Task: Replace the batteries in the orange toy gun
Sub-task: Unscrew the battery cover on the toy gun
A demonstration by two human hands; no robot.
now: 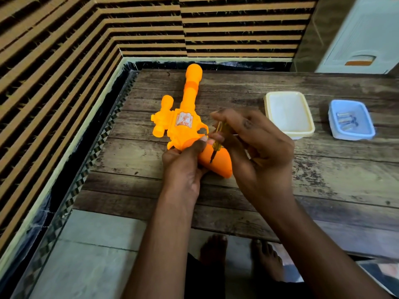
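Observation:
The orange toy gun (pixel 185 117) lies on the wooden table (pixel 323 169), barrel pointing away from me, its grip toward me. My left hand (pixel 183 162) grips the gun at the base of the grip, thumb on its side. My right hand (pixel 254 147) pinches a small yellow-handled screwdriver (pixel 218 139), whose tip touches the gun's grip (pixel 218 165). Several batteries (pixel 345 121) lie in a blue tray at the right.
A cream plastic container (pixel 289 130) stands right of my right hand, and the blue tray (pixel 354 134) further right. The table's left edge meets a striped wall (pixel 64 61). My bare feet (pixel 237 251) show below the table's front edge.

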